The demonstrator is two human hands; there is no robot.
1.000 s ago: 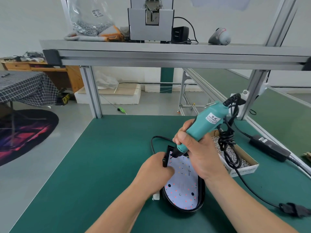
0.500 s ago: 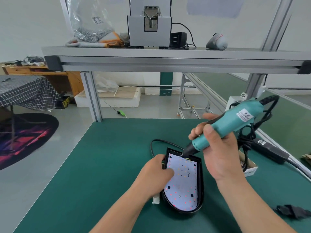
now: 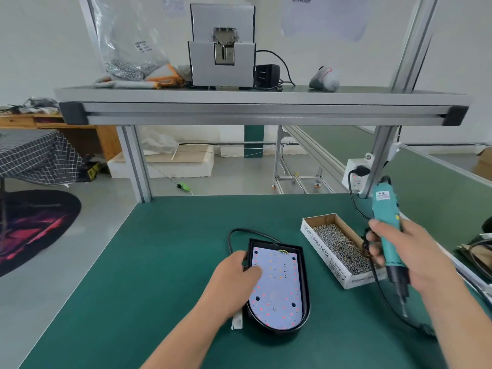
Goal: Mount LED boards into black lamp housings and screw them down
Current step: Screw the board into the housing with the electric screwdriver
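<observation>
Under left hand (image 3: 234, 278), LED board (image 3: 277, 286)

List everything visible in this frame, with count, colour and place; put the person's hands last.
Lamp housing: one, black, on the mat at centre.
LED board: one, white with red dots, seated inside the housing.
Screw box: one, cardboard, full of silver screws, right of the housing.
Electric screwdriver: one, teal, corded, held upright beside the box.
Work mat: one, green, covering the bench.
Grey machine: one, on the upper shelf.
Bag of screws: one, clear, shelf left.
Left hand: resting on the board's left edge.
Right hand: gripping the screwdriver.
</observation>
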